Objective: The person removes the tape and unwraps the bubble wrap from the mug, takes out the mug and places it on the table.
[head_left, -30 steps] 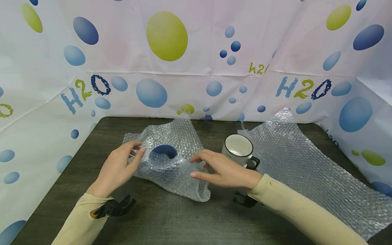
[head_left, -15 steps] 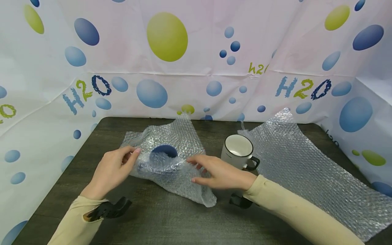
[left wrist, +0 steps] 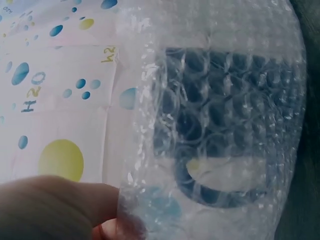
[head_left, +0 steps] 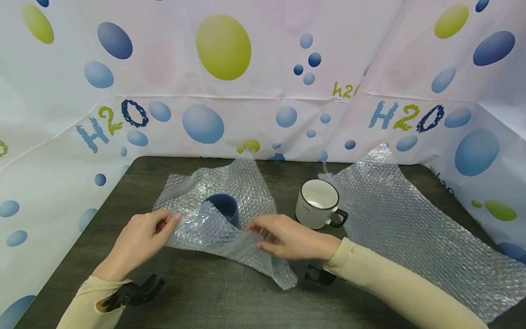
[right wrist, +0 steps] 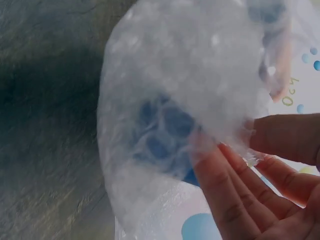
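Note:
A dark blue mug (head_left: 228, 209) stands on a sheet of bubble wrap (head_left: 242, 180), with a flap folded up over its front and left side. Through the plastic in the left wrist view, the mug's handle (left wrist: 220, 197) shows as a curved loop. My left hand (head_left: 137, 240) pinches the wrap's left edge between thumb and fingers. To the right of the mug, my right hand (head_left: 293, 237) pinches the front part of the same sheet. Its thumb (right wrist: 290, 136) lies on one side of the plastic, its fingers on the other.
A white mug (head_left: 316, 212) with a black rim and handle stands just behind my right hand. Beyond it, a second bubble wrap sheet (head_left: 402, 224) spreads flat across the right of the dark wooden table (head_left: 230, 301). A printed cloth (head_left: 263, 68) hangs behind and at both sides.
My left hand has moved left and toward me, drawing out the wrap's left edge. The right hand has shifted slightly nearer. The flap sits lower, so more of the blue mug's right side shows.

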Tool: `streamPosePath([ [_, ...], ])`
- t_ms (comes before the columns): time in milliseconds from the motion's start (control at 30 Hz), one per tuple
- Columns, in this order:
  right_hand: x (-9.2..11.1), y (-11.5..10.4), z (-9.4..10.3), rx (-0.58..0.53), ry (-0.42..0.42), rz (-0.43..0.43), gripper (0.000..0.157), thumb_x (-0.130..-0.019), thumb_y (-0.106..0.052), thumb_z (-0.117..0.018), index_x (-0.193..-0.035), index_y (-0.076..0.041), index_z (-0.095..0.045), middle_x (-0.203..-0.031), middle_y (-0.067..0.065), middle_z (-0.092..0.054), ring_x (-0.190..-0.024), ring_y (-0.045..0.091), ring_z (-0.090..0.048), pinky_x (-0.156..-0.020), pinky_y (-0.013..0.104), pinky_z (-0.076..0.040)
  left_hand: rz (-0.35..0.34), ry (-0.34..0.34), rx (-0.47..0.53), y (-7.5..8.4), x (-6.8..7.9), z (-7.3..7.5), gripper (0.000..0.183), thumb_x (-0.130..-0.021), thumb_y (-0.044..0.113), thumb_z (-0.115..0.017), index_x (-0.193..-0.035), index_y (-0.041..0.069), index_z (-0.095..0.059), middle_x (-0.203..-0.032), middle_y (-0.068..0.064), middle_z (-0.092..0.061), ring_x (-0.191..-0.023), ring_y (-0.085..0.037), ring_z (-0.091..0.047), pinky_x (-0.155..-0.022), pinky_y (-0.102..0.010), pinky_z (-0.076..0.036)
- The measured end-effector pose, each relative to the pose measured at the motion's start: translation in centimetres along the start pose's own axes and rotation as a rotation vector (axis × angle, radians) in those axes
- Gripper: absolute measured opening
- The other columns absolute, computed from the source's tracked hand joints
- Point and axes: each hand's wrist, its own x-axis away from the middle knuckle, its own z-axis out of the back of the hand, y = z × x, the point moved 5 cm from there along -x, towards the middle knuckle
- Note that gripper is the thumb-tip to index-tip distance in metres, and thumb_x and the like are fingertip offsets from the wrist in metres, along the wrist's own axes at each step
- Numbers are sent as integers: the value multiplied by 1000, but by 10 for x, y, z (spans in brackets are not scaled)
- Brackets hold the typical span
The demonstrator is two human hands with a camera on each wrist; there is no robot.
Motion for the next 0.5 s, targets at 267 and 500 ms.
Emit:
streamPosePath([
  [267, -4, -7, -8, -10, -23, 32, 31, -91, -4, -63, -122, -8, -58, -100, 3, -63, -91, 6, -62, -73, 11, -50, -15, -43, -44, -11, 3, -4, 43, -96, 23, -60, -59, 18, -37, -51, 10, -26, -45, -2, -20, -46, -20, -21],
  [500, -10, -13, -19, -57, -40, 26, 33, -92, -3, -62, -124, -6, -56, -101, 4, -64, -90, 3, -61, -73, 9, -50, 25, -58, -45, -29, 2, -1, 42, -97, 26, -58, -61, 17, -40, -52, 8, -28, -45, -4, -23, -45, -21, -21],
])
